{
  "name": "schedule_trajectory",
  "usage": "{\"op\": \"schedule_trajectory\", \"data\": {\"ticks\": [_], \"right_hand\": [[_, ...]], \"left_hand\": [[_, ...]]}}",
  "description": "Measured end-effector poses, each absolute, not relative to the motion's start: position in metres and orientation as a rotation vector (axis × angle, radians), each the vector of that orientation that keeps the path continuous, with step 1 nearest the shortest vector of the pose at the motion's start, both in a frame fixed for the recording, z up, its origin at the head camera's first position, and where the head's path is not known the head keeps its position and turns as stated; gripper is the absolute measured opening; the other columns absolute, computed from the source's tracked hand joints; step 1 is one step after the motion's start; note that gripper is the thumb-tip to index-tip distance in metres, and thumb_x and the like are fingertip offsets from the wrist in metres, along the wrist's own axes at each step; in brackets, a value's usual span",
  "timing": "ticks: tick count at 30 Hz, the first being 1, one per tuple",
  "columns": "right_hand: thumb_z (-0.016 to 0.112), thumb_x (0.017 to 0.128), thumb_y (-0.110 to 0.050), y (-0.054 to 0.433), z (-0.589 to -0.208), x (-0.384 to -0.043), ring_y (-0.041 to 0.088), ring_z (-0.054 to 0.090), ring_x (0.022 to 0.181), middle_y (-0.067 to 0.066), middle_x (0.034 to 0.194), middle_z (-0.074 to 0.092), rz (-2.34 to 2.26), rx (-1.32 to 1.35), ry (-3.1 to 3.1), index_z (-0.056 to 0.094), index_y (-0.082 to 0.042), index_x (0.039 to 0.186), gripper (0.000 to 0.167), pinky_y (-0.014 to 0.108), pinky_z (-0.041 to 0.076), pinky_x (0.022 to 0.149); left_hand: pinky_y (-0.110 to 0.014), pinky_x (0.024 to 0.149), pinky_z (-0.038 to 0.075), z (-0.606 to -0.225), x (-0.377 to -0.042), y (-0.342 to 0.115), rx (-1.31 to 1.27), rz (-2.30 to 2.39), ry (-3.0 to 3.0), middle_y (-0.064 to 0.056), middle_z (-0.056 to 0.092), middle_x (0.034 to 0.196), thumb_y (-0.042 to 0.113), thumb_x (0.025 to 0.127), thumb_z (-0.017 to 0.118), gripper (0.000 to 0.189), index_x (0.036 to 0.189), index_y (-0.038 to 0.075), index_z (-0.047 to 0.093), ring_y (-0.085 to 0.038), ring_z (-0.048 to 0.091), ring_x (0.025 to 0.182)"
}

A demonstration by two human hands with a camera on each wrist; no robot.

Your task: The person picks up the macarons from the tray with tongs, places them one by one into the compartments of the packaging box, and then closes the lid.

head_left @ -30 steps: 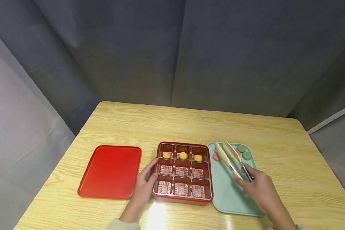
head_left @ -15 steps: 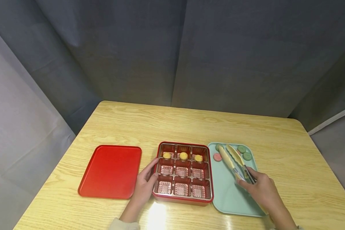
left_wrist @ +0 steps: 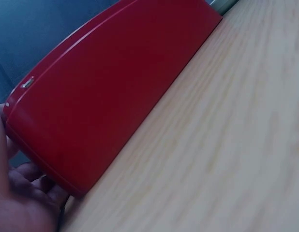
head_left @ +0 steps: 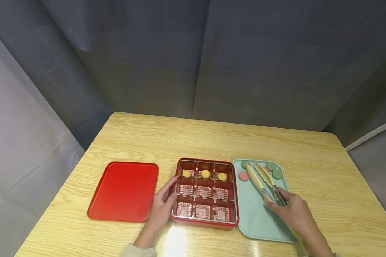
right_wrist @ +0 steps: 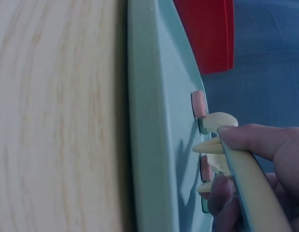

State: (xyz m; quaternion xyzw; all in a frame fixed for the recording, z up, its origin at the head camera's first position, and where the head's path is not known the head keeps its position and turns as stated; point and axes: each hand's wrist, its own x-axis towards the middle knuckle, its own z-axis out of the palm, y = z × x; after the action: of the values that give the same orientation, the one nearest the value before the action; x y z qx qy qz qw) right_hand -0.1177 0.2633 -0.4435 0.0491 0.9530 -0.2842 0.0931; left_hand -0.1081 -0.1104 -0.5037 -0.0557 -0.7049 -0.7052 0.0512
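Observation:
My left hand (head_left: pixel 162 205) holds the left side of a red square box (head_left: pixel 206 224), its thumb at the rim. Three yellow round cookies (head_left: pixel 205 174) sit in the back row of its nine-compartment insert. The box's red front wall (left_wrist: pixel 106 92) fills much of the left wrist view. My right hand (head_left: pixel 294 210) grips a pair of food tongs (head_left: pixel 264 182) with cream tips and metal arms. The tips stand apart, low over the pale green tray (head_left: pixel 255 217). Green cookies (head_left: pixel 276 174) and pink cookies (head_left: pixel 243 176) lie around them; the tongs partly cover some.
A red lid (head_left: pixel 123 192) lies flat on the wooden table (head_left: pixel 167 141), left of the box. The green tray sits close against the box's right side. A grey curtain (head_left: pixel 193 64) hangs behind the table.
My right hand has moved the tongs slightly right and lower over the tray, and their tips have come a little nearer the cookies. The left hand and box have stayed still.

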Motion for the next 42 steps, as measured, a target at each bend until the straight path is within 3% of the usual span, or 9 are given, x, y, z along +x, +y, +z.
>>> {"op": "schedule_trajectory", "data": {"ticks": [8,19,26,34,42], "right_hand": [[0.069,0.081,-0.046,0.2597,-0.4437,-0.1192,0.052,0.046,0.117,0.038,0.129,0.045,-0.854,0.117,2.828,0.039,0.010,0.137,0.084,0.059,0.046,0.088],[0.070,0.080,-0.045,0.2576,-0.4434,-0.1235,0.040,0.057,0.103,0.037,0.124,0.051,-0.859,0.060,2.871,0.042,0.009,0.136,0.082,0.049,0.052,0.076],[0.069,0.081,-0.045,0.2572,-0.4431,-0.1250,0.040,0.054,0.106,0.037,0.127,0.048,-0.862,0.099,2.827,0.041,0.009,0.136,0.083,0.051,0.050,0.080],[0.070,0.080,-0.042,0.2560,-0.4434,-0.1245,0.035,0.055,0.099,0.036,0.125,0.051,-0.860,0.110,2.828,0.043,0.009,0.136,0.080,0.046,0.050,0.078],[0.070,0.080,-0.045,0.2552,-0.4437,-0.1273,0.037,0.054,0.104,0.037,0.129,0.047,-0.847,0.119,2.810,0.041,0.009,0.137,0.084,0.050,0.050,0.082]], "left_hand": [[-0.015,0.108,0.029,-0.5015,-0.1087,-0.1097,-0.164,-2.178,-2.128,-0.010,0.039,0.148,-0.008,0.089,0.047,0.052,0.139,0.007,0.046,-0.018,0.030,0.139],[-0.017,0.107,0.032,-0.5003,-0.1106,-0.1091,-0.173,-2.214,-2.112,-0.010,0.036,0.150,-0.008,0.089,0.047,0.053,0.140,0.008,0.044,-0.021,0.031,0.138],[-0.018,0.107,0.033,-0.5013,-0.1102,-0.1096,-0.132,-2.228,-2.122,-0.009,0.036,0.150,-0.007,0.089,0.047,0.053,0.140,0.009,0.045,-0.021,0.031,0.139],[-0.022,0.109,0.030,-0.5019,-0.1091,-0.1098,-0.132,-2.196,-2.141,-0.010,0.035,0.150,-0.006,0.089,0.048,0.052,0.139,0.008,0.045,-0.022,0.030,0.139],[-0.020,0.109,0.031,-0.5014,-0.1083,-0.1103,-0.118,-2.218,-2.148,-0.010,0.033,0.151,-0.005,0.090,0.048,0.052,0.140,0.009,0.045,-0.024,0.029,0.140]]}}
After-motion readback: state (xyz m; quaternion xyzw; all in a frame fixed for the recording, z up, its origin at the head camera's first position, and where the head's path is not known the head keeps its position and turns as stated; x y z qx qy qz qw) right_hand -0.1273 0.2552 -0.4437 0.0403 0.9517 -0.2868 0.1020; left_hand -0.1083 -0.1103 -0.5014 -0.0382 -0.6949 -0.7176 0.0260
